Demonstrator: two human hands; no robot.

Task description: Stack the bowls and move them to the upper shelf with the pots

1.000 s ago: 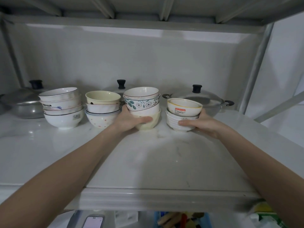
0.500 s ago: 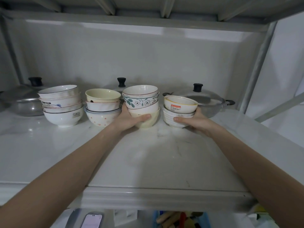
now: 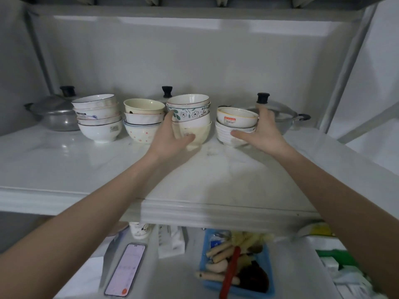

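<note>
Four stacks of bowls stand in a row on the white upper shelf (image 3: 64,165), in front of three lidded pots. The left hand (image 3: 170,134) cups the third stack (image 3: 190,117) (the one with a floral-banded bowl), thumb across the front of the bottom cream bowl, fingers (image 3: 169,115) spread up its left side. The right hand (image 3: 264,130) wraps the low two-bowl stack (image 3: 236,124), thumb on the ribbed lower bowl, fingers behind its rim. Both stacks rest on the shelf, just beside each other.
</note>
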